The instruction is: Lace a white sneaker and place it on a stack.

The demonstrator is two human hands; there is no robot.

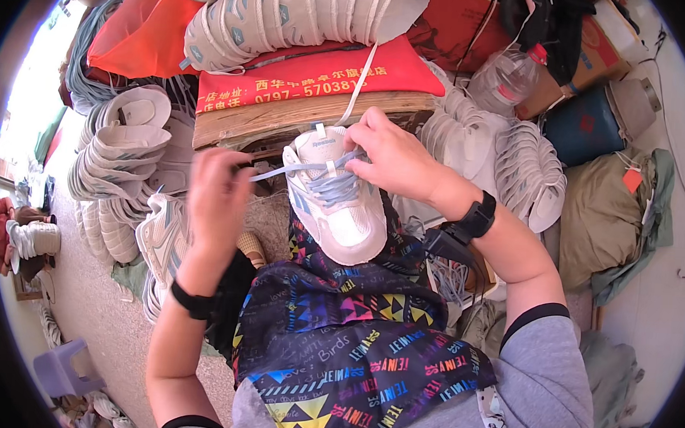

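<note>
A white shoe upper (350, 222) with pale blue side stripes sits over my lap, toe toward me and tongue pointing away. Its light blue shoelace (334, 189) criss-crosses the front. One stretch of lace runs straight from the upper to the fingers of my left hand (218, 200), which is blurred by motion but closed at the lace's end. My right hand (398, 159) is at the other side of the tongue, thumb and fingers pinched on the lace beside the top eyelets. A dark patterned apron (336, 330) lies beneath the upper.
Ahead stands a wooden bench (309, 119) with a red cloth (326, 77) and a row of stacked uppers (290, 21). More stacks of white uppers (121, 148) stand at left, and others (527, 173) at right. A plastic bottle (508, 79) and purple stool (69, 368) are farther out.
</note>
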